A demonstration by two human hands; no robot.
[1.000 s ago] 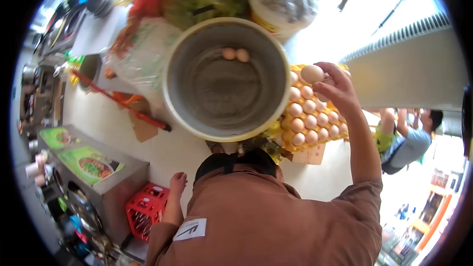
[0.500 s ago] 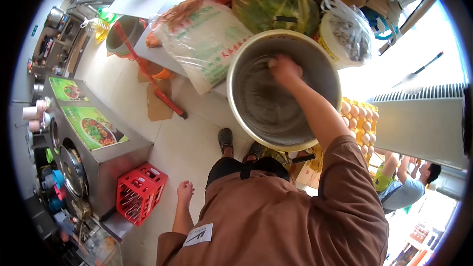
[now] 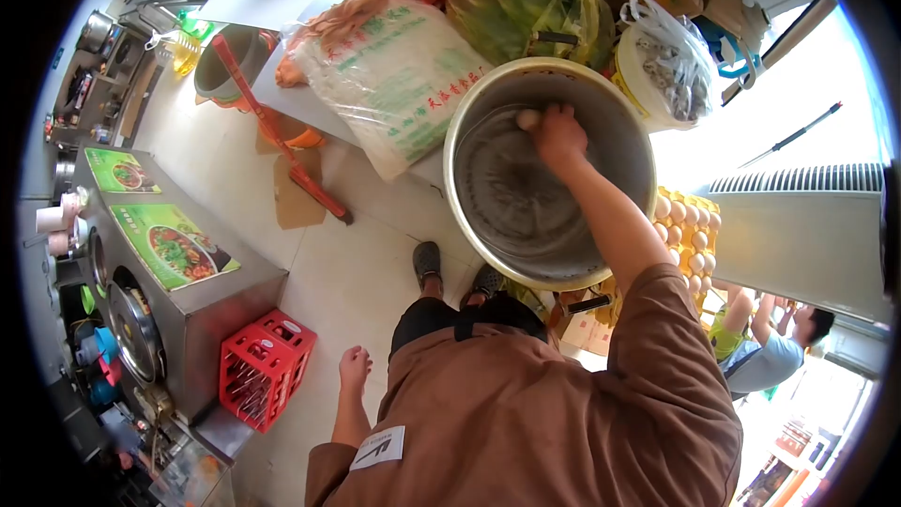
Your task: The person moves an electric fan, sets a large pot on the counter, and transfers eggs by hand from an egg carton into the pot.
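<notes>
My right hand reaches down inside a large round metal pot, its fingers closed on an egg. The egg shows at the fingertips, near the pot's far inner wall. Circular marks cover the dull grey inside of the pot; I cannot tell whether there is water in it. My left hand hangs low at my side, away from everything, its fingers loosely curled with nothing showing in them. To the right of the pot stands a yellow tray with several eggs.
A white printed sack, a plastic bag of greens and a white bucket stand beyond the pot. On the left are a steel counter, a red crate and a red-handled tool. A person is at far right.
My right hand has shifted slightly within the pot, and the egg at its fingertips now shows more clearly. My left hand still hangs at my side. The view has shifted a little.
</notes>
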